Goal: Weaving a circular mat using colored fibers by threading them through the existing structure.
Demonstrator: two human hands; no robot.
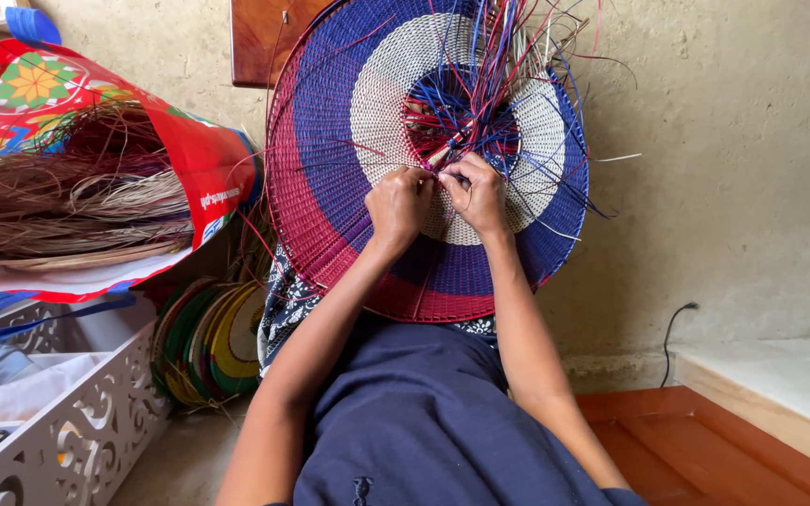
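Both pinched shut on coloured strands point(452, 155) at twelve o'clock of the hands, left hand point(398, 201) and right hand point(478, 195) bracing the round woven basket point(330, 141) upright for tension.

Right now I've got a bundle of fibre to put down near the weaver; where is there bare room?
Free: the pale slab at lower right and the orange floor beside it. Crowded: the left, where the red bag of fibre, white basket and stacked woven discs sit. Both hands, left hand and right hand, work at the round woven mat.
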